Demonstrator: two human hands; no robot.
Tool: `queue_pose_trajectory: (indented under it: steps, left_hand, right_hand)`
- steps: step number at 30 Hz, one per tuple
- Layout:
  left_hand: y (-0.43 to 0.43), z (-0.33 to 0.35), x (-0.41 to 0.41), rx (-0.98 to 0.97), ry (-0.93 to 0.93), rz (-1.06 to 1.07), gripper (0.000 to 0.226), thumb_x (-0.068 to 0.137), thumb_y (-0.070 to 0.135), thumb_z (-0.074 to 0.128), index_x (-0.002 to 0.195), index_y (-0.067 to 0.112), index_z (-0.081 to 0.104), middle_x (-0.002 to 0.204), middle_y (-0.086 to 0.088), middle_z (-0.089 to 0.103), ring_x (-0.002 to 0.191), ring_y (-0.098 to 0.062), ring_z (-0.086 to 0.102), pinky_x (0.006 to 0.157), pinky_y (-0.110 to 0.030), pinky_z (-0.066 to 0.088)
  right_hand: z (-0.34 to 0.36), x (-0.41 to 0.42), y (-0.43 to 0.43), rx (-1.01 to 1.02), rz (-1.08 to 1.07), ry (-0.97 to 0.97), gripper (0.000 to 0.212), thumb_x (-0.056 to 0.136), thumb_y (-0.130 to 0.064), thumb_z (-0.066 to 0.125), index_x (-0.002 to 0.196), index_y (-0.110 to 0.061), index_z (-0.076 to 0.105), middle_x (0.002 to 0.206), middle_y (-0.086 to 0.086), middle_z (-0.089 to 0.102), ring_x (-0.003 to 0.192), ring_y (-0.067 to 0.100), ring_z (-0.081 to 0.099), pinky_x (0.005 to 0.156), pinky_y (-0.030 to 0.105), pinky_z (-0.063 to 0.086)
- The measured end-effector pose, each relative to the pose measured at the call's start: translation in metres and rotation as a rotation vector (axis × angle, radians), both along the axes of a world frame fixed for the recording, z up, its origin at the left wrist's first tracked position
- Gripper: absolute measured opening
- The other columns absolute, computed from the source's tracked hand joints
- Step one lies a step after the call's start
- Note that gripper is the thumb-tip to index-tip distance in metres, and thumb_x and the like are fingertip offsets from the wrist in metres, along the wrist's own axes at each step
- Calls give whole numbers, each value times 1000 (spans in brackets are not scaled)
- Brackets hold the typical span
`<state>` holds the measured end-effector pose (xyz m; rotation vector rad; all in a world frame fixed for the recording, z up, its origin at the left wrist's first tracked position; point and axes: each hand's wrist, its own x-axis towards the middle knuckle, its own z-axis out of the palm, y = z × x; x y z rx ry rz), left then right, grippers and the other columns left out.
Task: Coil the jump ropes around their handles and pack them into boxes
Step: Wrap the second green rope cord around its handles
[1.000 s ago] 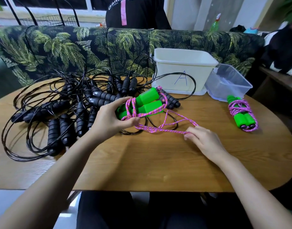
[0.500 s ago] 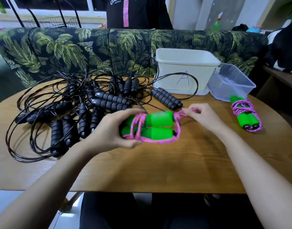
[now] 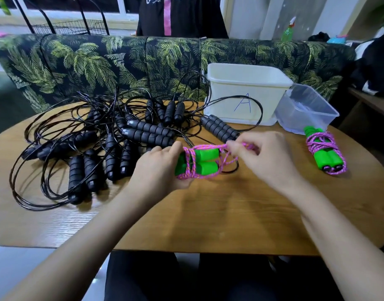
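Note:
My left hand (image 3: 158, 170) grips the two green handles (image 3: 205, 161) of a jump rope side by side above the wooden table (image 3: 208, 213). Its pink rope (image 3: 208, 147) runs in loops around the handles. My right hand (image 3: 260, 155) pinches the pink rope just right of the handles. A second green-handled rope (image 3: 325, 153), coiled in pink, lies on the table at the right. A white box marked A (image 3: 245, 92) and a clear plastic box (image 3: 306, 109) stand at the back right.
A tangled heap of black jump ropes with black foam handles (image 3: 113, 144) covers the table's left and middle back. A palm-print sofa (image 3: 121, 66) runs behind the table, and a person in black stands behind it.
The handles rose off the table and came toward me in my left hand. My right hand lifted from the table and drew the loose pink rope up around the handles.

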<state>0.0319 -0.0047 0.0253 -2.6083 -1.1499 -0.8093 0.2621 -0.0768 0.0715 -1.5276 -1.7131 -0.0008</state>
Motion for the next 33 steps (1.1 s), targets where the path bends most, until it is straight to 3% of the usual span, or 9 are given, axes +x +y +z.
queue_pose_trajectory:
  steps: [8,11,15,19,22,24,26,30,33]
  left_hand:
    - [-5,22,9,-313,-342,164,65,60,56,84,104,17,57,88,-1,69,84,-25,65,66,-35,46]
    - [-2,23,6,-506,-510,154,62,56,53,89,98,19,59,83,9,65,78,-14,62,67,-30,43]
    - [0,23,0,-776,-616,117,76,40,67,82,94,17,63,80,7,72,68,-8,65,61,-28,51]
    - [-6,22,2,-1047,-774,13,61,49,43,96,90,10,65,62,4,69,55,-10,60,53,-25,46]
    - [-8,21,4,-1120,-805,-1,46,55,39,93,81,14,64,56,9,64,49,-4,54,44,-17,39]
    - [-7,21,2,-1158,-774,-8,49,51,41,94,79,14,64,54,7,62,47,-6,50,41,-19,36]
    - [-7,21,0,-1179,-733,-13,53,50,50,86,80,14,64,54,6,61,46,-8,48,42,-20,37]
    - [-6,22,-1,-1203,-665,-11,75,40,63,81,90,8,67,61,3,64,51,-10,53,46,-24,43]
    - [-8,29,0,-1261,-589,-53,73,48,63,86,92,8,68,71,-3,70,60,-17,63,50,-25,48]
  right_hand:
    - [-48,-41,-26,-227,97,215,27,90,-44,54,77,-31,74,59,-7,64,55,9,52,57,34,41]
    - [-55,-45,-19,-365,145,365,24,94,-37,60,74,-33,75,56,-9,62,56,4,52,65,36,44]
    - [-54,-46,-7,-426,166,473,29,93,-37,63,66,-34,74,70,-4,73,67,25,57,73,41,49]
    - [-57,-47,3,-407,66,481,24,90,-38,69,70,-30,77,71,-8,74,75,19,67,77,40,50]
    - [-60,-50,5,-390,-52,472,26,83,-44,75,59,-37,74,49,-11,53,56,14,45,59,35,37]
    - [-60,-50,6,-372,-153,504,24,74,-47,81,68,-24,77,50,-12,56,55,7,48,60,31,36]
    - [-60,-48,6,-334,-234,523,48,59,-51,87,92,-21,71,80,-14,69,83,9,63,72,32,46]
    - [-47,-38,5,32,-156,96,109,48,-44,92,139,-11,41,141,8,46,134,26,37,112,28,26]
    - [-32,-22,5,232,103,-569,99,67,-35,85,150,-22,31,151,4,46,141,25,40,120,57,11]
